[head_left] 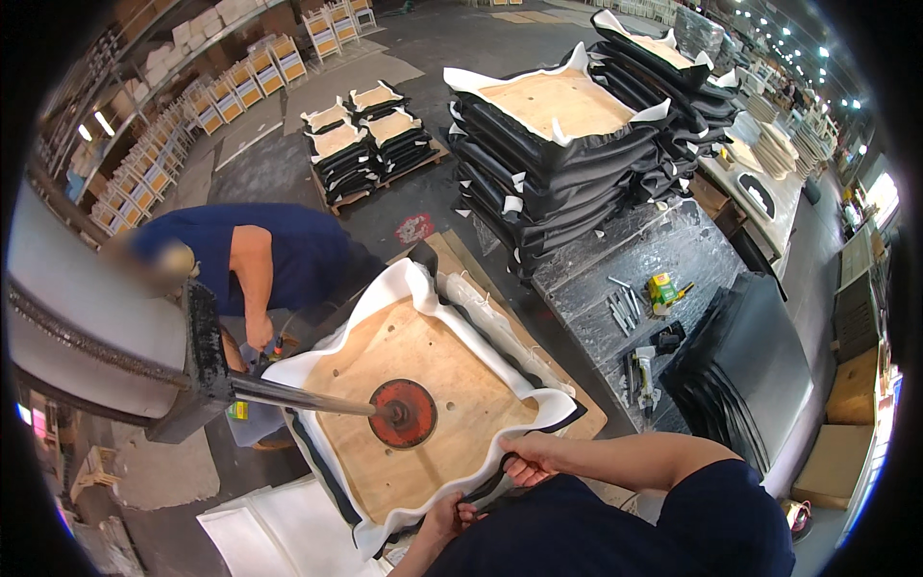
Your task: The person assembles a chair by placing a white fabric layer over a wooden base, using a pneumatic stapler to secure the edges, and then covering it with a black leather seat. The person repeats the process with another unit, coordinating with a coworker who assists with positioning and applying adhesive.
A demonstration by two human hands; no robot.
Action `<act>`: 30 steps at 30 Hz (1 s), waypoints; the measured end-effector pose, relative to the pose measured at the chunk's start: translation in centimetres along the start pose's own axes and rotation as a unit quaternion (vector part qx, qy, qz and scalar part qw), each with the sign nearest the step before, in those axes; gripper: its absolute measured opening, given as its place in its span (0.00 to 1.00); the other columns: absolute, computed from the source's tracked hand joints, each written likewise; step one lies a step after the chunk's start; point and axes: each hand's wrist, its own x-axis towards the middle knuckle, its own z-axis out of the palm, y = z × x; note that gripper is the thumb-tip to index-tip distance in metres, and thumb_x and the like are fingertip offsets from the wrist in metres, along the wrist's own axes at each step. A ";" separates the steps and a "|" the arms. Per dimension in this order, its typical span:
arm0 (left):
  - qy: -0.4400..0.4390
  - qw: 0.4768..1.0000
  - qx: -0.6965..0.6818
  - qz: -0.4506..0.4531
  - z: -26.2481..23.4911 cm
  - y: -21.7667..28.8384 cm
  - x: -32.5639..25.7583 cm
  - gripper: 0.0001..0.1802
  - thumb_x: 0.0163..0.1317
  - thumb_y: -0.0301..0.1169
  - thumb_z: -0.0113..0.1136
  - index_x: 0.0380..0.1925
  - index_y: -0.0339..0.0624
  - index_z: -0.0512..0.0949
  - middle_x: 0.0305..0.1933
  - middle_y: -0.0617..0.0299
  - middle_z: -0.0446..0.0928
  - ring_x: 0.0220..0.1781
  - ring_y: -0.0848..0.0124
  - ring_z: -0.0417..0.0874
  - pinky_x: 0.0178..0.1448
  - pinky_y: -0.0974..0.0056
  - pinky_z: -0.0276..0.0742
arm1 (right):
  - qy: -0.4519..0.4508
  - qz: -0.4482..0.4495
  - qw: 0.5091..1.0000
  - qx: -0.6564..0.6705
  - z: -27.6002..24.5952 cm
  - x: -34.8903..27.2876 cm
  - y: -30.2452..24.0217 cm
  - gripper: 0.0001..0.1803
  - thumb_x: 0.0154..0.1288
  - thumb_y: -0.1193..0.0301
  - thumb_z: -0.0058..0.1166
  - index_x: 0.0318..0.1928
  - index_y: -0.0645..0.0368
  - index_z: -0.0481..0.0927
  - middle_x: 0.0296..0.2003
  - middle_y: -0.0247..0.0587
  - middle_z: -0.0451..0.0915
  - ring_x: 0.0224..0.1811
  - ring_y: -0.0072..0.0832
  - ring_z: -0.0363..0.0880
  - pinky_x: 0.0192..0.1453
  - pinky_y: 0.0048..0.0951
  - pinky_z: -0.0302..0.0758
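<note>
A plywood seat panel [356, 356] lies face up, with white foam padding [409, 288] standing up round its edges. A round red press plate [404, 413] on a metal rod bears on its middle. At the near edge, my left hand [447, 519] is closed on the black cover [486, 490] beside the foam. My right hand [529, 460] grips the same black cover farther to the right, near the panel's corner. The cover's lower part is hidden under the panel and by my body.
A co-worker [279, 250] bends at the panel's left side, one hand on a tool. Right of me, a worktable [615, 260] holds a staple gun [644, 380], several metal strips [623, 306], a yellow-green box [661, 288] and black sheets [740, 365]. Stacked covered panels [548, 183] stand beyond.
</note>
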 end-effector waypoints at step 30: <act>-0.143 0.977 0.010 0.158 -1.7 -5.8 -2.4 0.30 0.87 0.56 0.50 0.53 0.34 0.80 0.34 0.54 0.87 0.45 0.54 0.95 0.51 0.52 0.91 | 0.100 -0.338 0.932 -0.077 -0.4 -1.3 4.8 0.36 0.86 0.52 0.54 0.29 0.76 0.82 0.18 0.54 0.84 0.19 0.42 0.88 0.22 0.36 0.85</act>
